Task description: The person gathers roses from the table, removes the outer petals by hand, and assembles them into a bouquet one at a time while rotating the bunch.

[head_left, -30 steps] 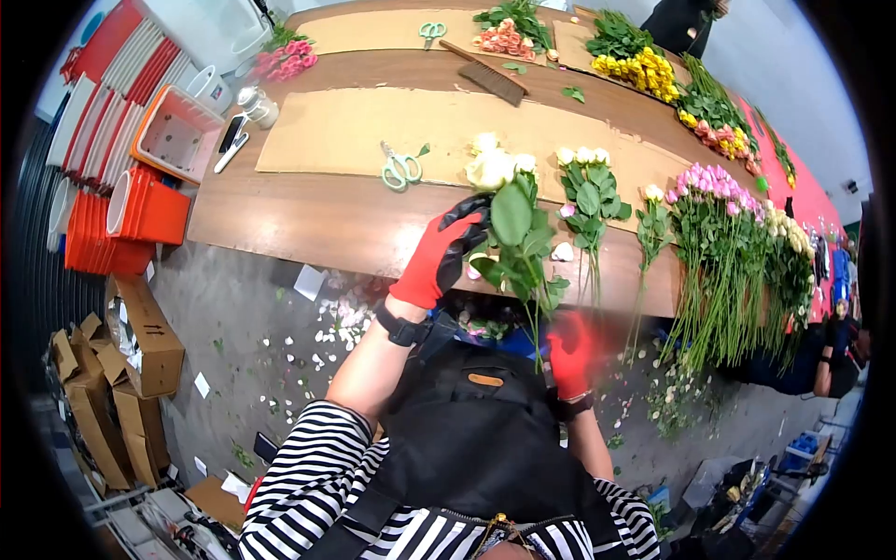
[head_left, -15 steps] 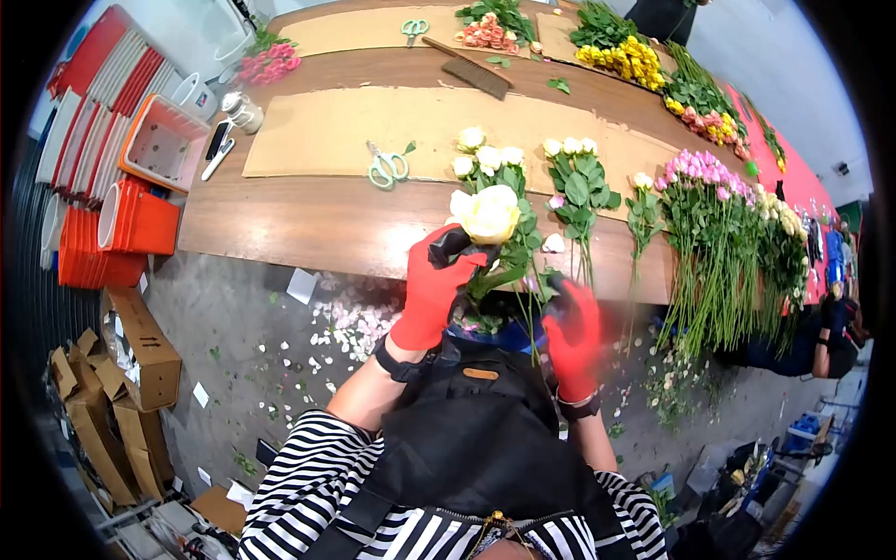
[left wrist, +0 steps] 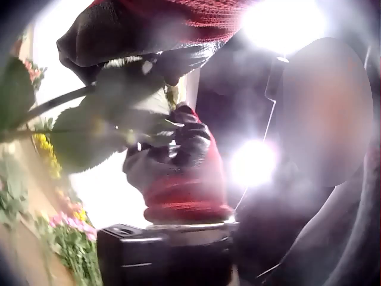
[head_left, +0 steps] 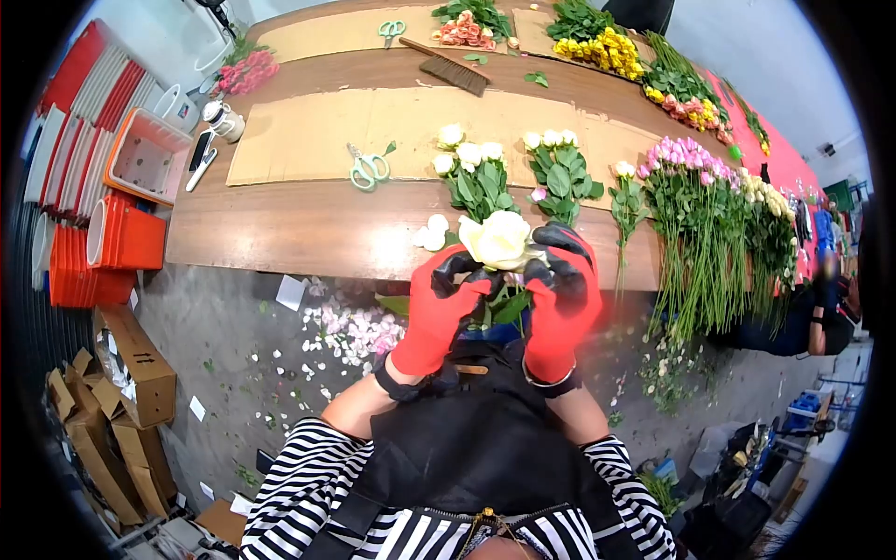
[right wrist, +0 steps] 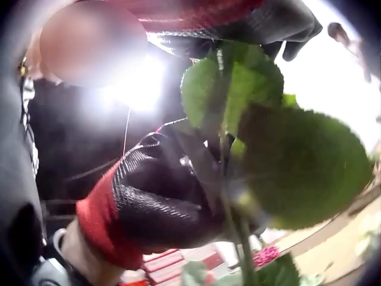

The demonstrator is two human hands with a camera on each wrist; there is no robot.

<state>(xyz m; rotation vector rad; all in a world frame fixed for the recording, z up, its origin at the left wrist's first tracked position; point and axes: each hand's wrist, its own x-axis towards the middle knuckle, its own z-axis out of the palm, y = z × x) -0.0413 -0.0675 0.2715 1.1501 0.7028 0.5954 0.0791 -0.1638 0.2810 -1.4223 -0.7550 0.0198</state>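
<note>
A single cream-white rose [head_left: 499, 241] faces up at the table's front edge, between my two hands in red gloves with black fingers. My left hand [head_left: 441, 303] grips it just under the bloom, with its stem [right wrist: 224, 155] and broad green leaves [left wrist: 89, 134] showing below. Fingers of my right hand [head_left: 565, 294] pinch at the right side of the bloom, at its outer petals. In the left wrist view the right hand's curled fingers [left wrist: 193, 140] sit close to the leaves. Loose white petals [head_left: 431, 233] lie on the table beside the left hand.
Small bunches of white roses [head_left: 474, 168] lie beyond my hands, with pink roses [head_left: 695, 173] on long stems to the right. Green-handled scissors [head_left: 369, 170] rest on cardboard [head_left: 308, 140]. A brush [head_left: 453, 75] lies farther back. Orange bins [head_left: 131, 233] stand at left; petals litter the floor.
The rose has been brought back from over the table and tipped so its bloom faces up. My right hand has risen from down by the stem to the bloom. The head view has shifted slightly.
</note>
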